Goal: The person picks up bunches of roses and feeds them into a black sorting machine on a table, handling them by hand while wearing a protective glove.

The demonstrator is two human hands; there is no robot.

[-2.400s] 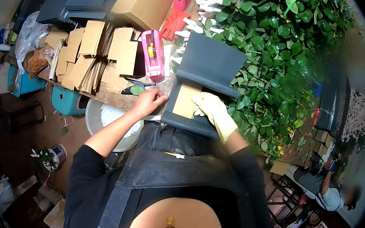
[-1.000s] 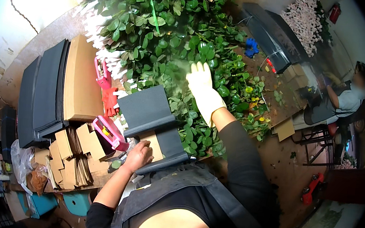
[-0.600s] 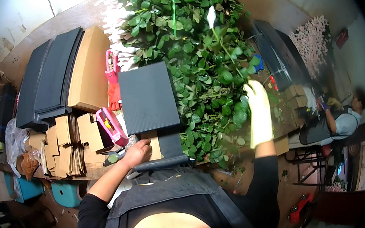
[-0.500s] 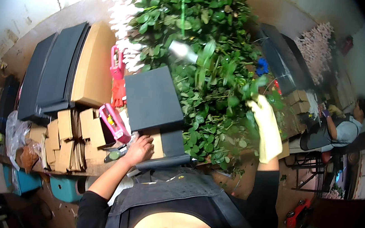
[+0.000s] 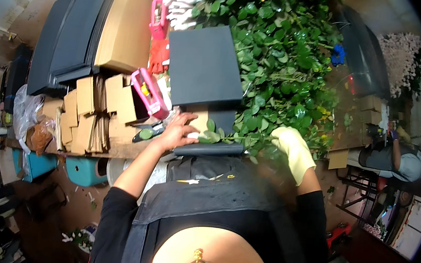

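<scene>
My right hand (image 5: 292, 149), in a pale yellow glove, is closed around a leafy stem (image 5: 244, 138) beside the table's front edge. The stem lies leftward over a dark roll (image 5: 208, 149), with a small whitish tip (image 5: 192, 135) close to my left hand. Bare and spread, my left hand (image 5: 176, 131) rests by a piece of cardboard (image 5: 199, 118), its fingers apart. A dark grey flat-topped box (image 5: 205, 68) stands just beyond it. Behind my right hand lies a large heap of green leafy stems (image 5: 281, 72); the glove hides part of the held stem.
Pink-handled tools (image 5: 149, 92) and a red glove (image 5: 159, 56) lie left of the box. Folded cardboard pieces (image 5: 86, 95) and tall dark sheets (image 5: 84, 26) stand farther left. Turquoise bins (image 5: 84, 171) sit below the table. At far right another person (image 5: 401, 157) sits working.
My right hand has drawn the leafy stem off the heap toward me, down to the table's front edge. My left hand's fingers have spread. The view has shifted.
</scene>
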